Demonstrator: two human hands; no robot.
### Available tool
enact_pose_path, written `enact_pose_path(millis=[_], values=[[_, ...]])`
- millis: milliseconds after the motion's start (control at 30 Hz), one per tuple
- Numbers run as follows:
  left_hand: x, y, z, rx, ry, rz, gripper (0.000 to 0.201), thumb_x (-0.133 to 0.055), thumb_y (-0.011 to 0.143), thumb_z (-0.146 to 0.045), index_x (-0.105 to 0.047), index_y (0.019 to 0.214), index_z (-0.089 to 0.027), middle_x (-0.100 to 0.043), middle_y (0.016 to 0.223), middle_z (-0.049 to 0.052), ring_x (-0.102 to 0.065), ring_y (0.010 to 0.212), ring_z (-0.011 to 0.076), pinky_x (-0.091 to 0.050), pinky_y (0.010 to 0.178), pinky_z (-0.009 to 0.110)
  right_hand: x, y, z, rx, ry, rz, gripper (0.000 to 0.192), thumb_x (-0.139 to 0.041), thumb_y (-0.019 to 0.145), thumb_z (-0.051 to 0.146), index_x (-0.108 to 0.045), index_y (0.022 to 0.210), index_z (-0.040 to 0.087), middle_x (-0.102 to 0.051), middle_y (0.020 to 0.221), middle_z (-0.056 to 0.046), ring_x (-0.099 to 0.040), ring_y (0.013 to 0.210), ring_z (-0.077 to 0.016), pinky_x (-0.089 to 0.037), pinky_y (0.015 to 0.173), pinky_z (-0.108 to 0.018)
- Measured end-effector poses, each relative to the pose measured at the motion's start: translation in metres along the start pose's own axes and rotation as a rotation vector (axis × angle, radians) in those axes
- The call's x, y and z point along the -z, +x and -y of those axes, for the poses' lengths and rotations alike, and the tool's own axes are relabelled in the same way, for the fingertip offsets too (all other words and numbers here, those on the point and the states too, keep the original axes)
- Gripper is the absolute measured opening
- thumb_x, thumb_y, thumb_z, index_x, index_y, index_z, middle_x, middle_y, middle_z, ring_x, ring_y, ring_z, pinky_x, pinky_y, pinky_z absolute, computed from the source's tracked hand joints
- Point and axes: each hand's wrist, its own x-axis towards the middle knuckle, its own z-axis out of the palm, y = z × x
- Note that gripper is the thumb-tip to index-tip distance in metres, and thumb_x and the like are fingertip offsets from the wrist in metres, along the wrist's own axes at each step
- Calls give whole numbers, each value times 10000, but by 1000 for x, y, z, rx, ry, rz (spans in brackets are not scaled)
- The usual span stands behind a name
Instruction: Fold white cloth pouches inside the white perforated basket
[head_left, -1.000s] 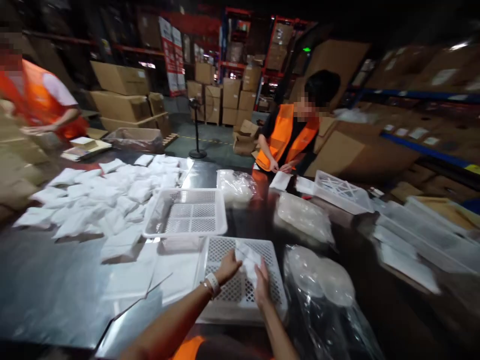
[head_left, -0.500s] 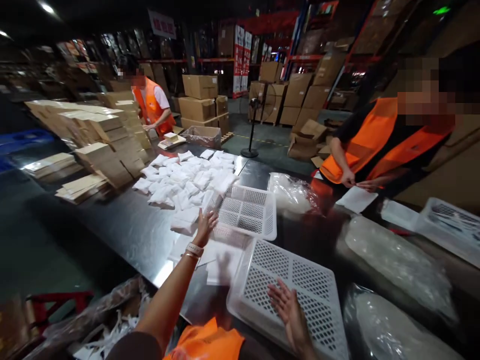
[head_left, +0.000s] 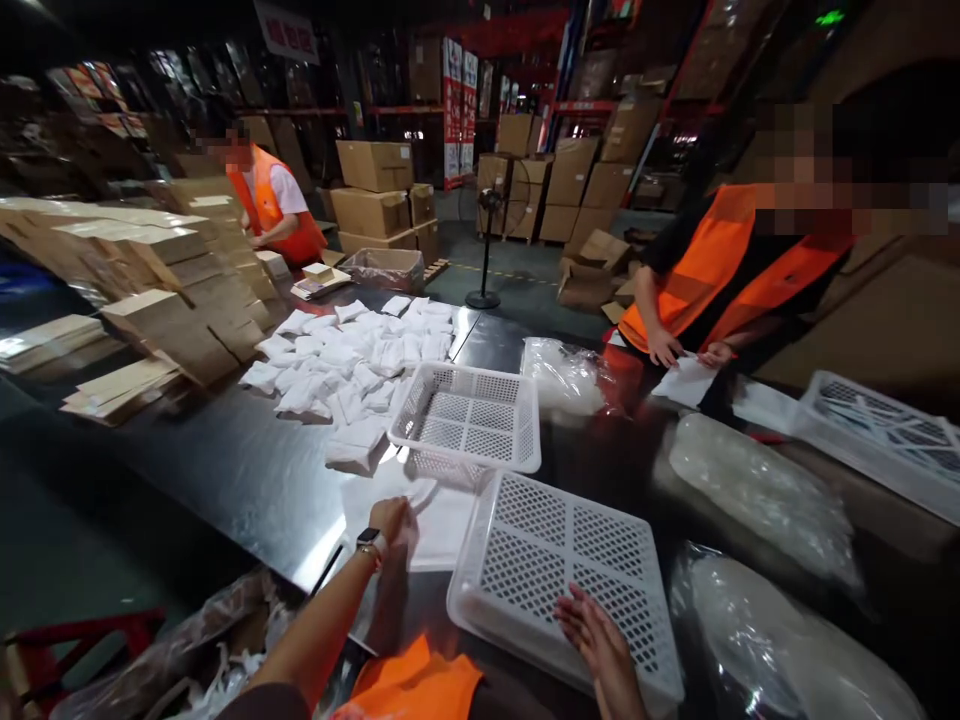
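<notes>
My left hand (head_left: 391, 519) rests on flat white bags (head_left: 439, 520) lying on the dark metal table (head_left: 225, 460), just left of a white perforated basket (head_left: 562, 570). Whether its fingers grip a bag I cannot tell. My right hand (head_left: 600, 640) hovers with fingers apart over the near rim of that basket, holding nothing. A second white basket (head_left: 469, 418) stands just behind, near a spread of white packets (head_left: 345, 365).
A person in an orange vest (head_left: 720, 270) handles a white sheet (head_left: 686, 382) across the table. Another person (head_left: 274, 205) stands far left by stacked cardboard (head_left: 157, 290). Clear plastic bags (head_left: 757, 490) lie right, with a white basket (head_left: 877, 435) beyond. A standing fan (head_left: 486, 250) is behind.
My left hand drew back from the far basket and came down onto the flat white bags. My right hand stayed by the near basket's rim. The view shifted slightly.
</notes>
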Motion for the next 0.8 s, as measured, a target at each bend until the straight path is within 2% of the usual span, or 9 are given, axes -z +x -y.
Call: enact_pose_path(millis=[67,133,233,367,467,533,600,667,800], values=[[-12,5,-20,-10,-3,19,169,-601,877,-258,-621,738,-163,-634,671,-9,-641,699,156,-517,763,352,8,-2,2,4,6,-19,628,-777,486,657,-705,945,234,-738,955,-129,-700,927,-310,-521,921,-473],[-29,6,-45,-33,-27,31,120,-565,870,-201,-657,797,-176,-675,712,24,-666,729,189,-511,758,349,19,-3,3,25,28,-64,638,-774,502,642,-692,968,214,-735,951,-125,-697,921,-303,-523,910,-463],[-54,2,-84,-77,-95,43,139,-546,837,-193,-683,862,-201,-724,786,57,-691,780,227,-507,736,323,42,-3,-4,113,66,-231,613,-750,526,623,-671,953,189,-722,877,-97,-690,867,-289,-546,838,-440],[-64,-10,-110,-81,-178,35,211,-443,848,-221,-651,853,-192,-736,835,77,-692,777,222,-513,714,317,91,-9,-25,333,76,-605,578,-671,573,632,-619,943,191,-678,826,-66,-650,761,-240,-548,710,-385],[-58,-10,-114,-79,-229,-3,257,-385,854,-269,-623,916,-195,-727,920,102,-686,835,236,-515,771,354,141,-18,-42,483,-101,-1025,548,-477,707,642,-563,1010,194,-652,894,-96,-630,776,-236,-534,703,-384],[-57,-8,-120,-109,-277,-25,293,-376,860,-335,-612,965,-196,-722,965,102,-680,867,241,-521,786,365,174,-21,-51,485,-277,-1182,503,-374,753,589,-562,992,188,-650,919,-128,-634,833,-266,-529,760,-422],[-60,-12,-135,-204,-352,-27,319,-398,851,-393,-612,981,-194,-727,963,91,-679,868,240,-532,780,362,201,-17,-53,453,-422,-1167,429,-372,744,521,-595,883,182,-662,873,-144,-640,846,-297,-521,799,-464],[-67,-23,-156,-346,-417,62,331,-433,840,-420,-623,975,-185,-738,934,85,-686,847,237,-546,764,356,217,-5,-50,448,-548,-1070,331,-418,728,440,-620,776,182,-676,841,-144,-647,868,-311,-516,835,-472],[-81,-50,-195,-632,-389,483,339,-395,899,-339,-645,1049,-166,-744,1012,92,-700,914,228,-561,827,358,221,36,-30,546,-788,-867,220,-491,752,265,-671,823,158,-701,1022,-120,-605,1096,-266,-473,971,-392]])
